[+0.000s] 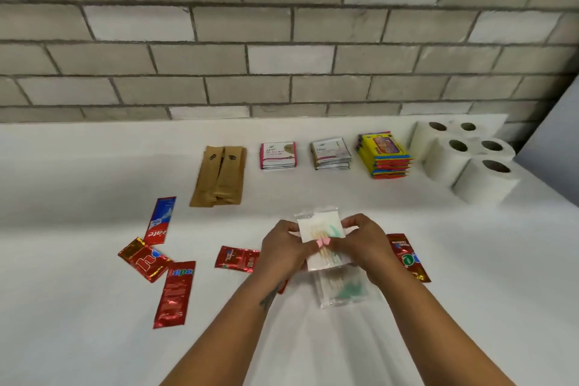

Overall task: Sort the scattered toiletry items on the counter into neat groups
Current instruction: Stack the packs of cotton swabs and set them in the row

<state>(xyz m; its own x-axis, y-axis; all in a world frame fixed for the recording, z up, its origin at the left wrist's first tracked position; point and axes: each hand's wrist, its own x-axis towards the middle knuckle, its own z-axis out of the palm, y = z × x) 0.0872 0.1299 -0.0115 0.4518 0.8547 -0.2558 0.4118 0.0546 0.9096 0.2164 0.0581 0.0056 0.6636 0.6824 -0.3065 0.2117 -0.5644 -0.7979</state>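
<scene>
A: Centre, near edge of white worktop (78,166): left hand (283,246) and right hand (365,244), both pinching one clear sachet of cotton buds (319,229) by its side edges, thumbs on top. Each grip narrow, closed on thin film only. Sachet raised slightly off the surface, or so judged; exact clearance not discernible.

B: Beneath the hands?

A: Second clear sachet (343,290), flat on the worktop, partly under the right wrist. Possibly more of the kind under it; not discernible.

B: Already grouped?

A: Back row, by the brick wall (282,25): brown paper sleeves (219,177), pink-edged soap sachets (278,155), gold-edged soap sachets (331,153), yellow packet stack (384,155), toilet rolls (466,160).

B: Still scattered?

A: Toothpaste tube (159,221) and red foil sachets (147,260) at left; another red sachet (236,258) just beside the left hand; one more (407,255) touching the right hand's outer side.

B: Principal hazards?

A: Slippery film, pinched at the margins: probable slide from the fingertips on any loosening. Forearms low over the lower sachet: likely to drag or skew it on withdrawal. Right hand against the red sachet: liable to push it further off. Carrying over the back row: risk of clipping the tall yellow stack and toppling it.

B: Precaution?

A: Firm pinch, straight lift, clear path to an open spot on the back row.
</scene>
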